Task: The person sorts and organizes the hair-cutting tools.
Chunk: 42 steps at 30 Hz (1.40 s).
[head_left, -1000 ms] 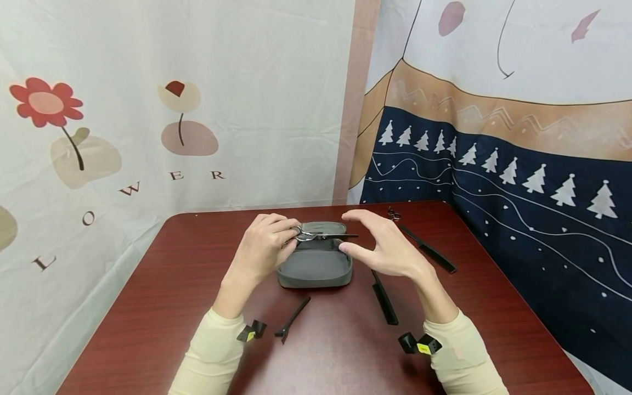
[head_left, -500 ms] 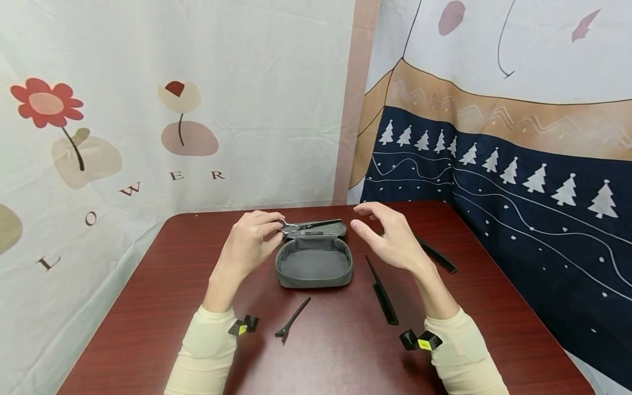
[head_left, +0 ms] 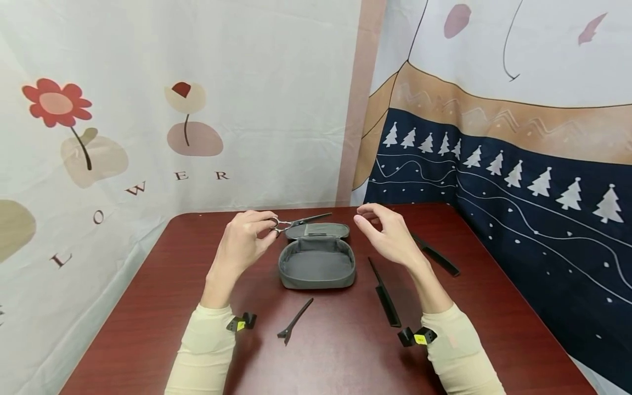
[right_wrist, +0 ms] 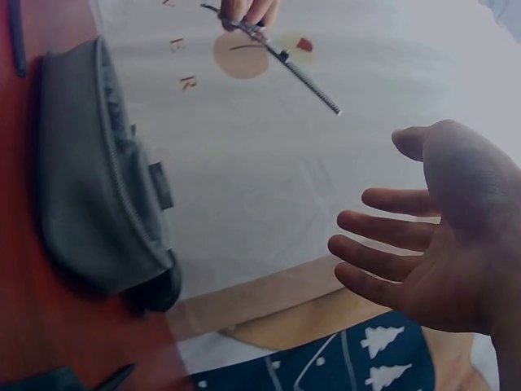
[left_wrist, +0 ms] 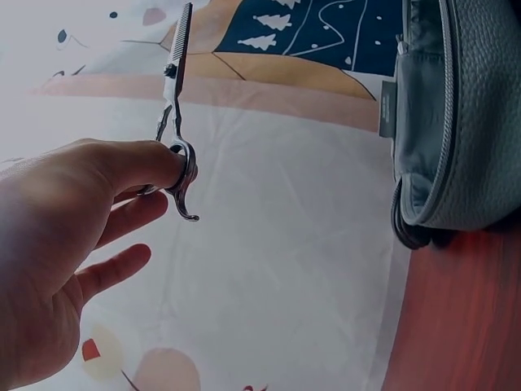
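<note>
My left hand (head_left: 242, 238) pinches a pair of thinning scissors (head_left: 298, 221) by the finger rings, beyond the left rear of a grey zippered case. The toothed blade (left_wrist: 182, 41) points away from the fingers, as the left wrist view shows. The case (head_left: 318, 283) stands on the table with its lid (head_left: 326, 229) folded back and its inside bare. Over the right side, my right hand (head_left: 387, 233) is raised with its fingers spread and holds nothing; its palm (right_wrist: 448, 269) faces the scissors across a gap.
In front of the case lies a black hair clip (head_left: 295, 322). A black tail comb (head_left: 387, 302) is to the right, with another black comb (head_left: 439, 258) farther back, partly behind the right hand. The dark red table (head_left: 197, 236) ends at hanging cloths (head_left: 276, 109).
The left hand has carried the scissors left and back from over the case, their tips swinging up. The right hand has drawn away to the right. The case's inside has come into view.
</note>
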### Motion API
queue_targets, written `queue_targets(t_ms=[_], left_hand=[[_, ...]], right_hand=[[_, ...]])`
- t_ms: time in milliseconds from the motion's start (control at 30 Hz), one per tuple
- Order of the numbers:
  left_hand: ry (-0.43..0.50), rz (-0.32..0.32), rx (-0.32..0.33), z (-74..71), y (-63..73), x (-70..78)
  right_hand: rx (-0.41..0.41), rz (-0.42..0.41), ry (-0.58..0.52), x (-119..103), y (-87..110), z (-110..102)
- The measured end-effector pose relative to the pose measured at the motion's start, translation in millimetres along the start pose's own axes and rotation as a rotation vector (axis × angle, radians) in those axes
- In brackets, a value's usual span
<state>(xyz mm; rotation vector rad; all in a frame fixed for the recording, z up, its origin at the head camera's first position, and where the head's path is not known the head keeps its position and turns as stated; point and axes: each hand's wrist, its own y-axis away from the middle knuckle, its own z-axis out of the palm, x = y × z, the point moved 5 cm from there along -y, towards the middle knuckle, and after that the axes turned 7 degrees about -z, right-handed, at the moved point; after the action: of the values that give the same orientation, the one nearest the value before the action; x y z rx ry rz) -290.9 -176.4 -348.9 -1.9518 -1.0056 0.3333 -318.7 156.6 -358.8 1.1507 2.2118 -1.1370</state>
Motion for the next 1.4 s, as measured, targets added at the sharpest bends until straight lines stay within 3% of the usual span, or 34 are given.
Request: queue_targets(t_ms=[233,433,833,933,1133,1400], left_hand=[[-0.02,-0.035,-0.018,2.8,1.7,-9.1],[-0.027,-0.062,-0.047,7.8,3.6,-16.7],[-0.081,-0.15,-0.17,21.2,11.4,-29.7],[-0.08,-0.154,-0.177,23.5,13.5,-31.2],[-0.068,-0.179,-0.189,28.8,16.5,-35.4],[-0.079,-0.245,-0.269,39.6,20.4,-44.1]], right_hand=[[-0.04,0.104,0.01,29.7,-5.2,6.5],[-0.08,0.141,0.036,49.9,-13.4,14.1],[-0.183,0.242,0.088,86.9,-28.5,38.9],[-0.191,0.278,0.042,94.3,-30.9,46.3],[-0.19,0.386,-0.162,107.9,-33.6,59.8],[-0.17,0.484,-0.33,116.2,-36.5,74.2]])
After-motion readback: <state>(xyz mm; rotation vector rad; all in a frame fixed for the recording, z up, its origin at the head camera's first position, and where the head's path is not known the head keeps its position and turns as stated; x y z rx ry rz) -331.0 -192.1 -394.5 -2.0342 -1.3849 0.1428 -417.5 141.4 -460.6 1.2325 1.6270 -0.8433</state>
